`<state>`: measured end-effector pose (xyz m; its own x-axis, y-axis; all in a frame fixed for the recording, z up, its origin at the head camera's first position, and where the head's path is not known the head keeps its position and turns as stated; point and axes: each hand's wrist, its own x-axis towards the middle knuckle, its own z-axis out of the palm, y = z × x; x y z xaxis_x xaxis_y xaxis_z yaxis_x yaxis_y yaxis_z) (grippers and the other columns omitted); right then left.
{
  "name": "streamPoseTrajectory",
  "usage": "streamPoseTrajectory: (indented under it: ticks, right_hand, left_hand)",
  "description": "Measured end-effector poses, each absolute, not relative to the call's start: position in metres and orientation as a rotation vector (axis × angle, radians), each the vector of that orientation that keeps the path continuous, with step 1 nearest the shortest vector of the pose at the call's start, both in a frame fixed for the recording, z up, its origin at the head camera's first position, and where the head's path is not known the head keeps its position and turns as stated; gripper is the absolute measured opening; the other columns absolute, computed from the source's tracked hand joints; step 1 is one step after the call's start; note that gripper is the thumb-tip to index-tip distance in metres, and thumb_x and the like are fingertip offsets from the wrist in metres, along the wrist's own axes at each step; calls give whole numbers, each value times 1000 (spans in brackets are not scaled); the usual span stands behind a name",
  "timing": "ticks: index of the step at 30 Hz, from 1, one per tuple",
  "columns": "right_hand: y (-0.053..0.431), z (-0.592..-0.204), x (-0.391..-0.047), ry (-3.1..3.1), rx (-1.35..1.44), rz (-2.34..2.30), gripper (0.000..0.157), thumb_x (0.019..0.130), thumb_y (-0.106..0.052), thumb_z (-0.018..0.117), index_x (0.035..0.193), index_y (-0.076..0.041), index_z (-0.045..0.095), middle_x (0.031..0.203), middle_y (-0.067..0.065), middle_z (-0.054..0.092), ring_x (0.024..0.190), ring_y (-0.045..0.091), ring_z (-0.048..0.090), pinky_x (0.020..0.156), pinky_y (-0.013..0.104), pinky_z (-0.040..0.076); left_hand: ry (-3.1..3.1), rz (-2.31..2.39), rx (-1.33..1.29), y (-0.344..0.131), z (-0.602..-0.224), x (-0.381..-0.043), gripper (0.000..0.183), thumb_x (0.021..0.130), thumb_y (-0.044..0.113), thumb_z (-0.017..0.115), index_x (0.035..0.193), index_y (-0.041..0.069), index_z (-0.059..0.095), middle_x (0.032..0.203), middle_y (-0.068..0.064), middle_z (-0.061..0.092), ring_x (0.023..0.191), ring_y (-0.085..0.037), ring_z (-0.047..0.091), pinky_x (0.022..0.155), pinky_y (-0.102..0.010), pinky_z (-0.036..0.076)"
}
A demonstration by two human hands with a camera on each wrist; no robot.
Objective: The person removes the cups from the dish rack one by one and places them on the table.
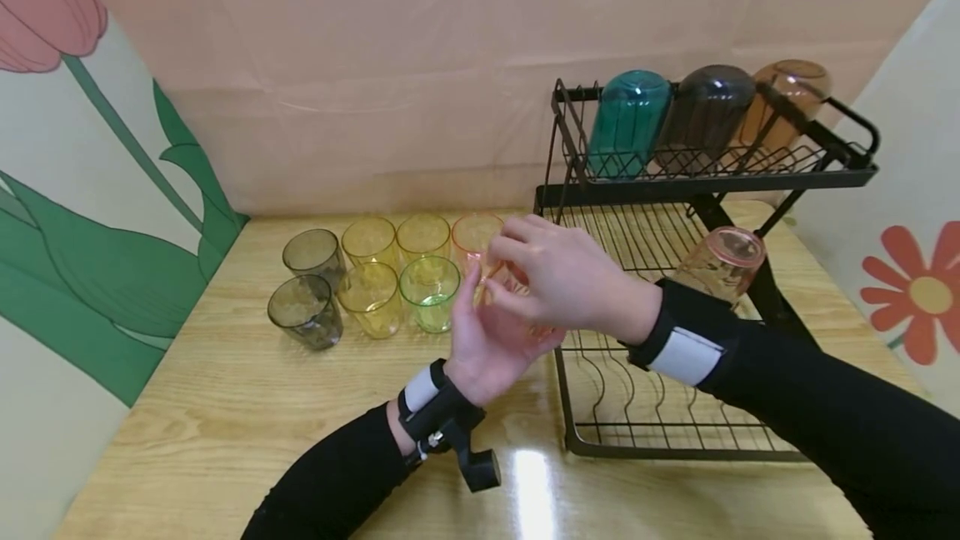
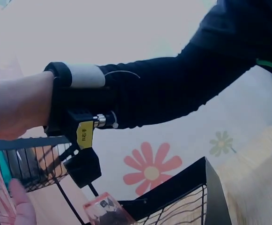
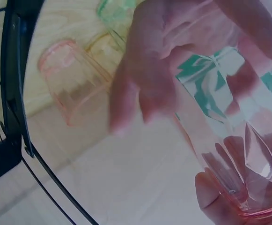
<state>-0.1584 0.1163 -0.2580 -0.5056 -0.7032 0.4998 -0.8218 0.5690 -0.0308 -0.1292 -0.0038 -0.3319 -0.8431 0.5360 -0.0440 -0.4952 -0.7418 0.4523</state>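
Head view, left hand: your left hand (image 1: 487, 348) is holding the pink glass (image 3: 241, 136) near the middle of the frame, with the thumb rising along one side.
Head view, right hand: your right hand (image 1: 555, 273) is hovering over it with bent fingers; whether they are pinching the glass, you cannot tell from here.
Head view, table: left of centre on the table (image 1: 187, 407), two grey glasses (image 1: 305, 311), three yellow glasses (image 1: 371, 302), a green glass (image 1: 431, 294) and a second pink glass (image 1: 474, 236) are standing upright.
Head view, rack: at the right, the rack (image 1: 731, 187) is carrying a teal glass (image 1: 630, 119), a dark glass (image 1: 705, 111) and an amber glass (image 1: 780, 98) base up on top; a tilted pink glass (image 1: 722, 261) is resting lower down.
Left wrist view, left edge: a strip of the held glass is showing beside one finger; your right sleeve (image 2: 159, 89) is crossing the upper part.
Right wrist view, right side: the faceted wall is filling the lower right, a finger is pressing near its lower end, and two right-hand fingers are hanging free towards the centre.
Step in hand: you seem to be repositioning the glass between both hands.
Next move: it is probably calling for a steady left hold until the right fingers are gripping surely, with both wrists clearing the rack.
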Motion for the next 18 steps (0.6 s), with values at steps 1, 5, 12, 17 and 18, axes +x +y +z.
streamPoseTrajectory:
  ticks: [1,5,12,17,18]
  right_hand:
    - [116,-260,-158,-2378,1232,364,19,83,-36,54,84,-18,55,77,-7,40,65,7,38,43,19,33]
    - [115,-263,-159,-2404,1246,369,21,85,-38,53,88,-17,55,80,-7,40,69,8,38,44,18,34]
    - [123,-265,-160,-2484,1341,406,34,85,-43,55,106,-17,55,94,-6,47,77,7,40,51,19,38]
    - [138,-267,-159,-2528,1418,436,46,85,-51,52,116,-17,53,109,-6,49,84,5,46,60,20,42]
    - [141,-268,-158,-2530,1425,452,46,86,-51,52,117,-17,53,111,-6,49,86,6,48,63,21,43]
  left_hand:
    - [640,2506,91,-4,-333,-130,53,80,64,46,112,22,57,124,-1,50,111,-20,44,88,-38,37]
    - [718,2519,57,-7,-337,-133,41,81,58,49,102,24,57,115,3,53,103,-16,46,82,-33,39]
    - [865,2505,116,-17,-345,-139,40,84,55,45,110,25,53,98,5,55,87,-13,52,80,-35,39]
    - [1112,2431,126,-26,-350,-144,39,86,52,46,110,23,55,97,2,59,78,-13,55,79,-39,42]
    - [1159,2410,148,-28,-351,-145,40,86,51,46,112,22,53,100,0,59,82,-15,56,80,-40,42]
